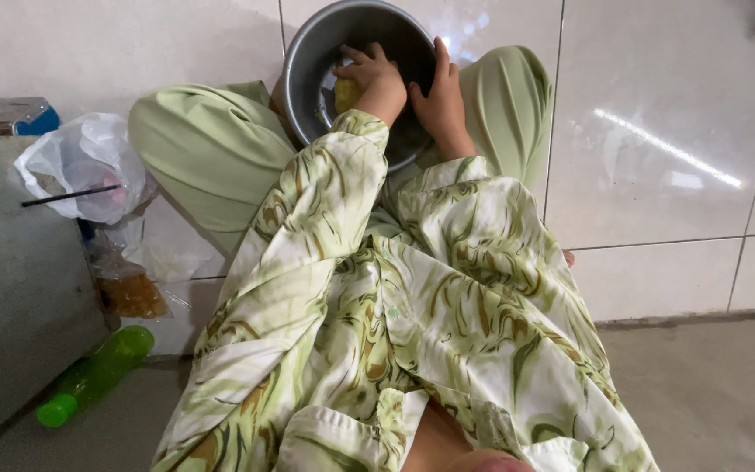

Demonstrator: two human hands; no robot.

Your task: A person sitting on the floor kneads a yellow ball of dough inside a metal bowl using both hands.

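Only the head view here, so we'll go off that and use the grey metal bowl point(351, 70) as our landmark. It sits on the white tiled floor point(657, 131) between our knees, and both hands are down in it.

Our left hand point(376, 80) is inside the bowl, its grip curled around a yellow lump point(347, 93), which could be a piece of fruit or a potato, we honestly can't tell. The lump sits low in the bowl, against the left side of its wall. Our right hand point(440, 98) is on the bowl's right side, fingers spread flat against the inner wall and thumb over the rim, so it looks like it's steadying the bowl, not pinching anything.

How far along? Hard to say. Just the one yellow piece shows in the bowl, plus something wet or pale at the bottom that's mostly hidden by the hands. No pile of finished pieces shows anywhere, so our guess is it's early or mid-way.

Left of the bowl there's a white plastic bag point(80, 166), and further down on that side a green bottle point(93, 376) lying on the floor.
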